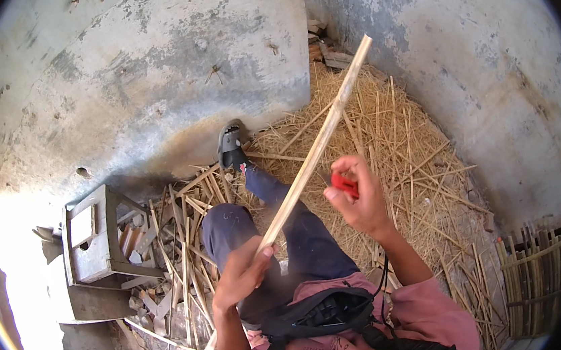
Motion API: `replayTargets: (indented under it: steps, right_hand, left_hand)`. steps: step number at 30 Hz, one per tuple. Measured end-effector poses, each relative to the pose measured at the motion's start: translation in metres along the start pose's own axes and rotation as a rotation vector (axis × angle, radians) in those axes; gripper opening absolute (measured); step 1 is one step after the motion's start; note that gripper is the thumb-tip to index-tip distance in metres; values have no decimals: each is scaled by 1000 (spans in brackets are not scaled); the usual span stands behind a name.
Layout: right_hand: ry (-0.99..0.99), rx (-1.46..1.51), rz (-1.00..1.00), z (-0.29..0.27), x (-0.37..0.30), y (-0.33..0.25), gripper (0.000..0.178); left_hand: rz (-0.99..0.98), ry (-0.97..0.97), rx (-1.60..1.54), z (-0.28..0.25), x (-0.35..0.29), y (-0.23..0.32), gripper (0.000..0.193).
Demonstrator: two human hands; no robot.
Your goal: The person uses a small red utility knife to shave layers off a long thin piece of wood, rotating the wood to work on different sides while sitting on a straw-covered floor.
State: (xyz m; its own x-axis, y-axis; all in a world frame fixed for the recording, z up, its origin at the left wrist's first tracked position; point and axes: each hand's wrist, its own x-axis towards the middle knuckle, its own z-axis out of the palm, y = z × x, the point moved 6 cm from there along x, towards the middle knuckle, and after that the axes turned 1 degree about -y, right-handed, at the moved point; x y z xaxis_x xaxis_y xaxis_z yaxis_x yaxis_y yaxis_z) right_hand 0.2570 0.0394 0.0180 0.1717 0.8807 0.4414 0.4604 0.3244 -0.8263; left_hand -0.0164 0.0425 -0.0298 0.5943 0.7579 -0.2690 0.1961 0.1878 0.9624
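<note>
My left hand [241, 274] is closed around the lower part of a long, pale split bamboo stick [318, 148]. The stick slants up and to the right, its far end above the straw. To the right of it, my right hand [364, 204] pinches a small red-handled tool [345, 185] between thumb and fingers, apart from the stick. What the tool's working end looks like is hard to make out. Below my hands are my legs in dark trousers and a black waist bag [327, 311].
Straw and shavings [399, 143] cover the floor ahead and to the right. Loose bamboo strips [185, 272] and rubble lie at the left, beside a worn wooden box frame [91, 247]. A slatted bamboo panel [546, 271] leans at the right. Stained walls [149, 73] enclose the corner.
</note>
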Motion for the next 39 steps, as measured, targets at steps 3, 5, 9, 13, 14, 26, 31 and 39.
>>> replayTargets:
  steps: [3,5,9,13,14,26,31,39]
  right_hand:
    - [-125,-53,-78,15,-10,-8,40]
    - [-152,-65,-161,29,-14,-12,37]
    - [-149,-112,-261,42,-22,-14,31]
    - [-111,-67,-307,44,-26,-17,31]
    - [-118,-50,-285,44,-25,-17,31]
    - [-195,-6,-298,47,-31,-23,29]
    - [-215,-21,-375,48,-32,-29,29]
    - [-151,-64,-457,49,-33,-32,30]
  left_hand:
    - [4,-5,-76,6,9,-2,26]
    - [15,0,-78,9,11,-1,23]
    - [111,37,-47,20,13,14,18]
    - [158,69,-44,23,12,17,16]
    - [136,61,-73,22,13,14,17]
    - [117,40,-154,24,17,11,22]
    - [121,60,-154,20,15,16,23]
    - [225,146,-173,26,16,32,24]
